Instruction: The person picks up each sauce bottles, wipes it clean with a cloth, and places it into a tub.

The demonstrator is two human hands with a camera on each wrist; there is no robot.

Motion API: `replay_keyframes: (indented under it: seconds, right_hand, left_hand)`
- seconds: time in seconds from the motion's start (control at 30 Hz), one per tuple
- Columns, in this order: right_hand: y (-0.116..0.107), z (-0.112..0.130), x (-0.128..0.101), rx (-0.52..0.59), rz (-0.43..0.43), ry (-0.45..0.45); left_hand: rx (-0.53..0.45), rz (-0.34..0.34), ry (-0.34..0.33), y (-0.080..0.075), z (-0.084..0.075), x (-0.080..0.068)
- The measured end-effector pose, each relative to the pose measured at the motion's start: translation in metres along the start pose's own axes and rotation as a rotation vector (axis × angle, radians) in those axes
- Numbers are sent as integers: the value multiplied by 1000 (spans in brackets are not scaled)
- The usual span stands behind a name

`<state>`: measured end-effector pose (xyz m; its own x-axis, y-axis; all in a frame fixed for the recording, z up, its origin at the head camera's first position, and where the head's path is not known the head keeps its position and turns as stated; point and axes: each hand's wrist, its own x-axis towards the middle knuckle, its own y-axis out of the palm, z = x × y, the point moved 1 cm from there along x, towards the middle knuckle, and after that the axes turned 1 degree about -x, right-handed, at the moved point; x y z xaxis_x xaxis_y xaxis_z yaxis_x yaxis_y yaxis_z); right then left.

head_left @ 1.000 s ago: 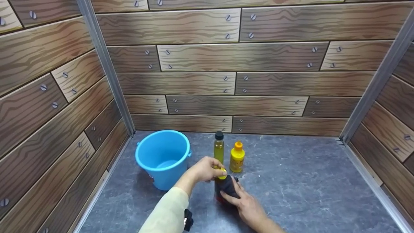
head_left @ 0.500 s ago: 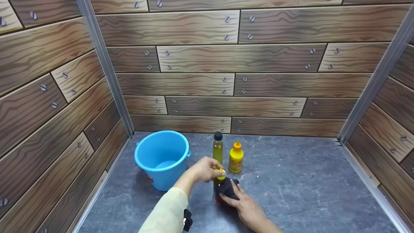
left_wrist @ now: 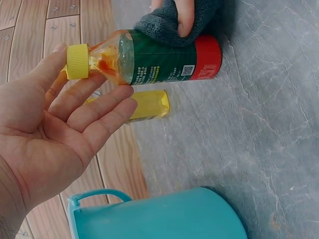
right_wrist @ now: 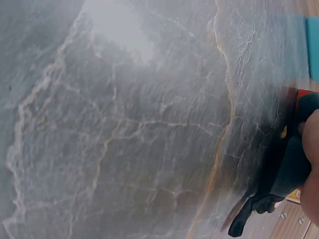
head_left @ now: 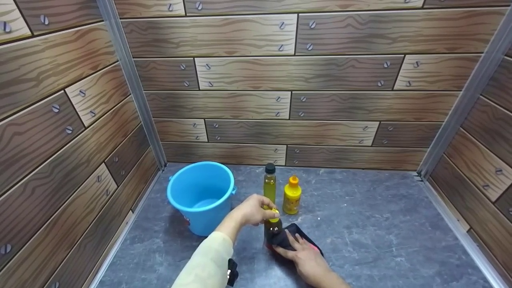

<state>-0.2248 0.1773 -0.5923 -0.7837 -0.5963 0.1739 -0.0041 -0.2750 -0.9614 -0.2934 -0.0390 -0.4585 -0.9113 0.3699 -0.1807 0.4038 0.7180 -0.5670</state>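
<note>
A sauce bottle with a dark green label and red lower band (left_wrist: 159, 67) stands upright on the table. My left hand (head_left: 254, 210) pinches its yellow cap (left_wrist: 78, 61) between thumb and index finger, the other fingers extended beside the neck. Low on the bottle's side, my right hand (head_left: 306, 256) holds a dark fluffy cloth (left_wrist: 159, 27) against the label, covering part of it. In the head view the cloth spreads out under that hand, with a patch of pink showing at its right.
Just behind stands an oil bottle with a black cap (head_left: 270, 188). A yellow squeeze bottle with an orange nozzle (head_left: 292, 200) is to its right. At left stands a blue bucket (head_left: 216, 220). Wood-patterned walls (head_left: 240, 72) enclose the grey marbled table (head_left: 380, 228).
My right hand has shifted slightly down the bottle, and the cloth has spread out to the right, exposing more of the dark bottle below the cap. The left hand keeps its pinch.
</note>
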Motion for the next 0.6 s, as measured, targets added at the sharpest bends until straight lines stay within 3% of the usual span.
replay_keyframes:
  seconds: [0.2, 0.37, 0.6]
  right_hand:
    - [-4, 0, -1, -4, 61, 64]
    - [-10, -3, -7, -20, 41, 148]
    - [-18, -21, -18, -38, 29, 355]
  left_hand:
    - [14, 4, 14, 0, 0, 0]
    - [22, 8, 16, 0, 0, 0]
    - [14, 20, -12, 1, 0, -2]
